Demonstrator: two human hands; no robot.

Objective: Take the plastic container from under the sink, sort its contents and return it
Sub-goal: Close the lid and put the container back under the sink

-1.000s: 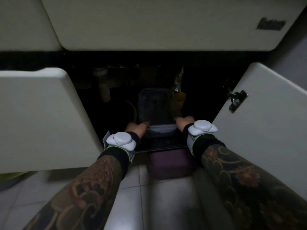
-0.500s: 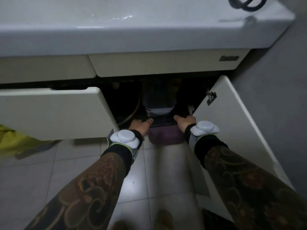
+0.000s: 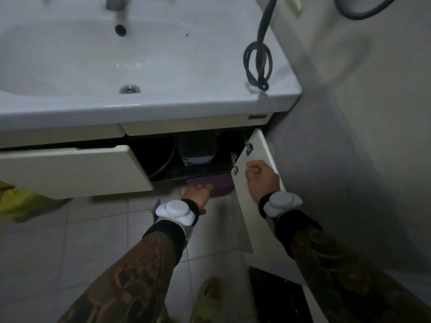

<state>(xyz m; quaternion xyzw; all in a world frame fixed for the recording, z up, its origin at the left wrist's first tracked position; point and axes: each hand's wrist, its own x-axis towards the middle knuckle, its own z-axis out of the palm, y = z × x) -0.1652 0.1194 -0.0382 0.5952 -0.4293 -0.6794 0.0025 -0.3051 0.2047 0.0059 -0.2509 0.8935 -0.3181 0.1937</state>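
The plastic container (image 3: pixel 198 151), grey and translucent with a pale lid edge, stands inside the dark cabinet under the white sink (image 3: pixel 163 101). Neither hand touches it. My left hand (image 3: pixel 197 194) hovers low in front of the cabinet floor with its fingers spread, just over a purple object (image 3: pixel 218 184) on the floor. My right hand (image 3: pixel 261 177) lies against the inner face of the open right cabinet door (image 3: pixel 254 220) with its fingers curled; I see nothing in it.
The left cabinet door (image 3: pixel 74 170) also stands open. A grey hose (image 3: pixel 257 64) lies coiled on the sink's right rim. Yellow cloth (image 3: pixel 21 201) lies at the far left. A slipper (image 3: pixel 207 299) sits on the tiled floor and a wall closes the right.
Both hands have drawn back from the container, which stays in the cabinet. The view has risen above the sink. My right hand has moved onto the right door.
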